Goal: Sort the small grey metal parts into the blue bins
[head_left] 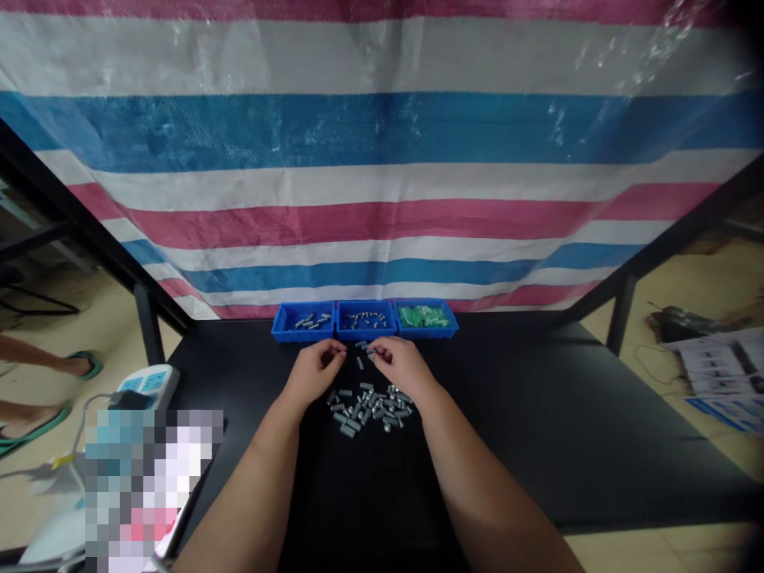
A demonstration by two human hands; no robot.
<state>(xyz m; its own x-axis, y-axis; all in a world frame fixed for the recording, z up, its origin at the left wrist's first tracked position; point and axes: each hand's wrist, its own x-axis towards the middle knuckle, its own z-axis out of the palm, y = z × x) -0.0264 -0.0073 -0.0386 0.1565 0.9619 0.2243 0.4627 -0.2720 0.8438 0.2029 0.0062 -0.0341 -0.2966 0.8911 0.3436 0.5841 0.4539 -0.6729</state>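
The left hand point(314, 374) and the right hand point(401, 368) are held close together over a black table top point(495, 422), with the fingers of both curled inward. The left fingertips point(340, 347) and right fingertips point(373, 350) are drawn toward each other, but whether either hand is gripping a piece cannot be told at this distance. Directly below the hands, a loose heap of small grey metal fasteners point(368, 407) is spread on the table, and a few stray fasteners point(360, 363) are lying between the hands.

Just beyond them, three blue plastic trays are set side by side at the table's far edge. Grey fasteners are held in the left tray point(302, 323), smaller silvery pieces in the middle tray point(366, 321), and green pieces in the right tray point(425, 319); their exact kind is too small to tell.

Behind the table, a striped pink, white and blue tarpaulin point(382, 163) is hung. To the left, a white power strip point(149, 384) is seen, and on the floor beyond it, another person's foot in a green flip-flop point(83, 364) — well apart from the hands.
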